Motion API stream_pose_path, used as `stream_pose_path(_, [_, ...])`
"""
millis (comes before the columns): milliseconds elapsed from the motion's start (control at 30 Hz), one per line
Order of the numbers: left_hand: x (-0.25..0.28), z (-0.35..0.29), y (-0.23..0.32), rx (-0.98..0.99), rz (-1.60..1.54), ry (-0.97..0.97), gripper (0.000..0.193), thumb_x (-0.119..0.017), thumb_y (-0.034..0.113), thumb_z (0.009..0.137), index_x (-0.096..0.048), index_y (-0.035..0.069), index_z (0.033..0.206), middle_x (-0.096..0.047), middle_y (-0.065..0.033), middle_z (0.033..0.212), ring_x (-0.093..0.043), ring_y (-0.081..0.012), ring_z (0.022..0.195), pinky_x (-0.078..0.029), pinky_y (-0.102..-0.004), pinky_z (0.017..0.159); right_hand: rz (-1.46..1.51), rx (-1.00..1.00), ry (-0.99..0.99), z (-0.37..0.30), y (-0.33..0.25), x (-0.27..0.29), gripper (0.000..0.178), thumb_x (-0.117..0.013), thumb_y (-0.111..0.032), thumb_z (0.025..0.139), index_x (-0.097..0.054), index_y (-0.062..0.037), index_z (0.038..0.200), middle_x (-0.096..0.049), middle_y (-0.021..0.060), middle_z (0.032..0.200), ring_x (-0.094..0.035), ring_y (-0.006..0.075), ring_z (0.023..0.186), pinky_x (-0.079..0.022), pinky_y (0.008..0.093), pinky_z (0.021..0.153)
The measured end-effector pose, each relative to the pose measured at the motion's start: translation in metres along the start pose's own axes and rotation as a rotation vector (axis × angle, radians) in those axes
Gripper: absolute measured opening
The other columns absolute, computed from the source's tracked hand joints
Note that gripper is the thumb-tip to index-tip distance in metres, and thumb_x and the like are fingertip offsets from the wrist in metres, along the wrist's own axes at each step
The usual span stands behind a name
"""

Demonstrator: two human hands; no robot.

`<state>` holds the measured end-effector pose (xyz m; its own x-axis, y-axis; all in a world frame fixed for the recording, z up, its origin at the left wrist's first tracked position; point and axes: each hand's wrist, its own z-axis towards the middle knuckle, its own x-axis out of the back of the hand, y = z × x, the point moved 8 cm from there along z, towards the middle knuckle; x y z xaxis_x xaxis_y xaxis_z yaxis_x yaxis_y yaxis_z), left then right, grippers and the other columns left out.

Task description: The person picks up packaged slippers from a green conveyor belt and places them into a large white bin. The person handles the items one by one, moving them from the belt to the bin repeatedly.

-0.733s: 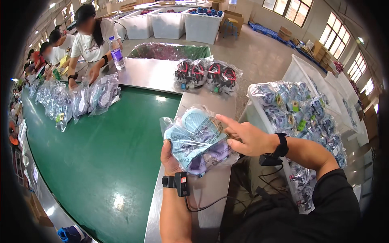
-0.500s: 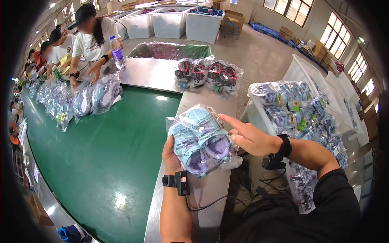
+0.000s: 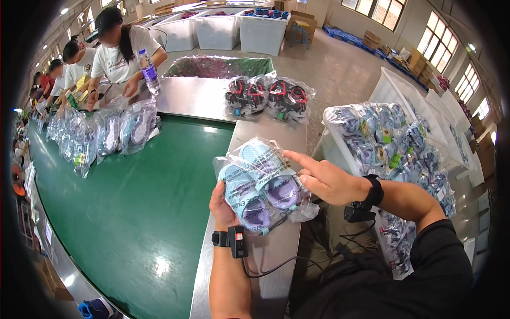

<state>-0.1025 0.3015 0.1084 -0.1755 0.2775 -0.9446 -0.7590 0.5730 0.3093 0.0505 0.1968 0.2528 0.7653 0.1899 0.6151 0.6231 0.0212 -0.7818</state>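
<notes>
Downward fisheye view from head height

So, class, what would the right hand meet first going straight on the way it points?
The right hand would probably meet the clear bag of light-blue-and-purple shoes held in the left hand; depth is unclear, so they may be touching.

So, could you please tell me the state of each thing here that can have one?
Bagged light-blue-and-purple shoes: inside clear plastic, held.
Left grip: closed on their left side.
Right grip: open, beside them; contact unclear.
Bagged black-and-red shoes: two pairs, resting on metal tabletop.
Water bottle: capped, standing.
Nearest white bin: uncovered, heaped with bagged footwear.
Green conveyor belt: running or stopped, cannot tell.
</notes>
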Motion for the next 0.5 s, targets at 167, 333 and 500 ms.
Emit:
stream_pose_path(167, [-0.007, 0.001, -0.001, 0.001, 0.009, 0.012, 0.065, -0.054, 0.037, 0.097, -0.043, -0.003, 0.147, -0.056, -0.0215, 0.142, -0.058, -0.0359, 0.126, -0.047, -0.0506, 0.109, 0.030, -0.019, -0.023, -0.001, -0.002, 0.000, 0.061, -0.039, -0.016, 0.101, -0.020, 0.0029, 0.157, -0.060, 0.0093, 0.071, -0.065, 0.0195, 0.063, -0.053, 0.0339, 0.068])
stream_pose_path(333, [-0.013, 0.002, -0.003, 0.041, 0.005, 0.014, 0.065, -0.052, 0.038, 0.097, -0.043, -0.002, 0.147, -0.055, -0.0220, 0.142, -0.058, -0.0365, 0.127, -0.046, -0.0512, 0.109, 0.122, -0.059, -0.062, 0.003, 0.004, 0.002, 0.061, -0.039, -0.017, 0.102, -0.021, 0.0028, 0.156, -0.062, 0.0098, 0.077, -0.071, 0.0200, 0.068, -0.056, 0.0330, 0.069])
stream_pose_path(500, [-0.011, 0.002, -0.004, 0.061, 0.016, 0.047, 0.060, -0.050, 0.037, 0.101, -0.045, -0.002, 0.146, -0.056, -0.0214, 0.141, -0.058, -0.0355, 0.126, -0.048, -0.0505, 0.108, 0.398, -0.196, -0.064, 0.010, 0.034, -0.005, 0.061, -0.044, -0.024, 0.104, -0.025, 0.0001, 0.157, -0.064, 0.0095, 0.102, -0.069, 0.0170, 0.074, -0.057, 0.0297, 0.068])
